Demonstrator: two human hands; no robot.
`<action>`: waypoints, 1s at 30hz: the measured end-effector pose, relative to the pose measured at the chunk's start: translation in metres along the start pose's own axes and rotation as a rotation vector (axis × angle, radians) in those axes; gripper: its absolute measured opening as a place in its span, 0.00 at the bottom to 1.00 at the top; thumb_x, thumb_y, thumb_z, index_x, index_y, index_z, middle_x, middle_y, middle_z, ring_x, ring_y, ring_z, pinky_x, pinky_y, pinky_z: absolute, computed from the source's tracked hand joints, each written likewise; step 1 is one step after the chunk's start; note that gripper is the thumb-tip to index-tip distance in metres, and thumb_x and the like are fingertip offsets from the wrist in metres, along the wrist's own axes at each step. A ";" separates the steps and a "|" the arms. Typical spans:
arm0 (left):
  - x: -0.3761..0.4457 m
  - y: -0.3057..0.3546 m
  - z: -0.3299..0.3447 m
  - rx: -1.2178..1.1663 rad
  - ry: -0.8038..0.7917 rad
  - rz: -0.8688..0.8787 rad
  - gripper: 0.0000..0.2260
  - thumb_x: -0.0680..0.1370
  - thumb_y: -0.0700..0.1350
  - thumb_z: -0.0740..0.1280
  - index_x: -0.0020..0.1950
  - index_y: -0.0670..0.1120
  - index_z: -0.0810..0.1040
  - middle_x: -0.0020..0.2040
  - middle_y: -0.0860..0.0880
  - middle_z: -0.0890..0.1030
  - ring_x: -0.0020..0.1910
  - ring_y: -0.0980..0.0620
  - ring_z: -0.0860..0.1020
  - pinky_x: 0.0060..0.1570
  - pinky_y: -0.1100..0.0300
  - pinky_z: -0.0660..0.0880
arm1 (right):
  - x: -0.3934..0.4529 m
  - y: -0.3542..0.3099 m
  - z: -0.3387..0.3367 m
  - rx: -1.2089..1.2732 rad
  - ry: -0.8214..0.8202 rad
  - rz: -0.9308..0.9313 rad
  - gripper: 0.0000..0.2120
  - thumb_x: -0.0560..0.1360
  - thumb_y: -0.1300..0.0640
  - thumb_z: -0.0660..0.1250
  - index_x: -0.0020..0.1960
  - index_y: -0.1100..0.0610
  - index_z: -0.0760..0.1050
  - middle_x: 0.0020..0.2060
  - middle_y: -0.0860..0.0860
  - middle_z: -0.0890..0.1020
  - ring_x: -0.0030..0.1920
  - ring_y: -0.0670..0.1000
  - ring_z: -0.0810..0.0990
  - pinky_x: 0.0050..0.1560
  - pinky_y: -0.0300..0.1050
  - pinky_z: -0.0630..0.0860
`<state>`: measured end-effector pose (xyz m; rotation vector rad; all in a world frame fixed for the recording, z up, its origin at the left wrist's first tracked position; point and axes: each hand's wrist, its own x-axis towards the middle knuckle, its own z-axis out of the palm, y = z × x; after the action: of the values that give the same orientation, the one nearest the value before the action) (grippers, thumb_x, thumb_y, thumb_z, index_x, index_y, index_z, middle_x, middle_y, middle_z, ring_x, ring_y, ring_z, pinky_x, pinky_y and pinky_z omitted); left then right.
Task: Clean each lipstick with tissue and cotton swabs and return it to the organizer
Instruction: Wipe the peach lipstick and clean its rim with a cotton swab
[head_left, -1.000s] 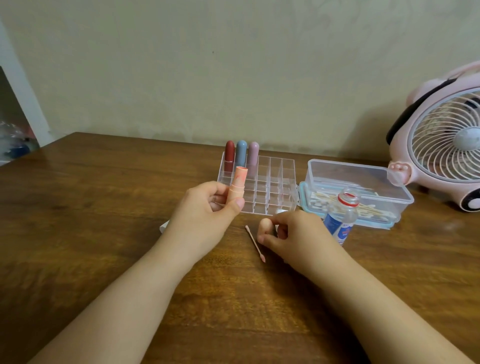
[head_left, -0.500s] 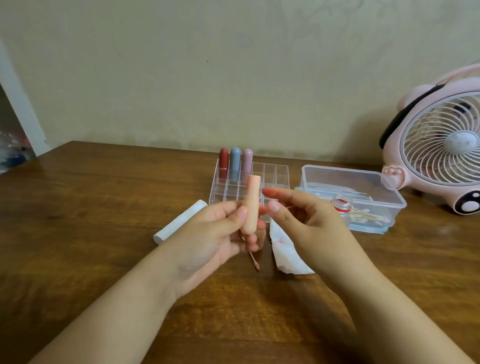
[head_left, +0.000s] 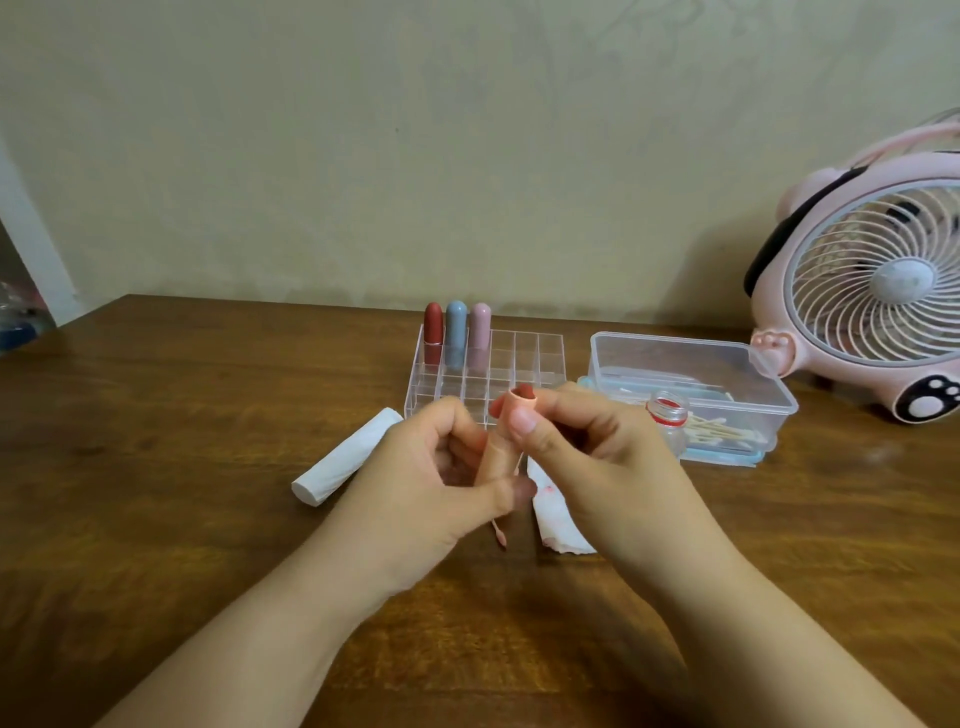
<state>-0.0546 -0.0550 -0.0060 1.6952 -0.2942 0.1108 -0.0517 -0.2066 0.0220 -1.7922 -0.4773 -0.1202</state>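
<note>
Both hands (head_left: 415, 483) (head_left: 587, 462) (fingers curled) grip peach lipstick (head_left: 501, 447).

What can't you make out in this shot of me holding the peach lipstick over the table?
Head view only:
- Peach lipstick: lower tube hidden by left hand; whether a cap is on or off, hidden by right hand fingers.
- Cotton swab: upper part behind the left hand.
- Stained tissue: mostly under the right hand.
- Small bottle: label hidden by the right hand.
- Pink fan: cut by the right edge.
</note>
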 end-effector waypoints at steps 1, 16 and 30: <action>0.000 -0.002 0.001 0.025 0.025 0.011 0.13 0.60 0.50 0.79 0.35 0.55 0.75 0.37 0.48 0.81 0.41 0.47 0.81 0.43 0.50 0.80 | 0.000 0.000 0.001 -0.007 0.014 0.001 0.13 0.70 0.47 0.64 0.46 0.52 0.83 0.44 0.60 0.81 0.45 0.51 0.80 0.48 0.42 0.75; 0.000 -0.001 0.001 -0.130 -0.122 -0.034 0.17 0.65 0.62 0.71 0.51 0.56 0.79 0.48 0.53 0.83 0.52 0.52 0.80 0.55 0.53 0.76 | 0.000 -0.008 -0.005 0.144 0.031 0.028 0.15 0.69 0.50 0.64 0.46 0.59 0.82 0.39 0.60 0.82 0.39 0.55 0.80 0.36 0.32 0.75; 0.000 0.008 0.002 -0.075 0.032 -0.065 0.12 0.68 0.46 0.71 0.51 0.50 0.80 0.44 0.52 0.85 0.47 0.55 0.83 0.49 0.63 0.77 | 0.005 -0.005 -0.024 -0.266 0.087 0.181 0.14 0.70 0.43 0.67 0.55 0.43 0.77 0.39 0.49 0.82 0.35 0.41 0.78 0.31 0.30 0.72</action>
<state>-0.0571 -0.0580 0.0008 1.6250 -0.2166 0.0775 -0.0449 -0.2273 0.0352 -2.0721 -0.2432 -0.1404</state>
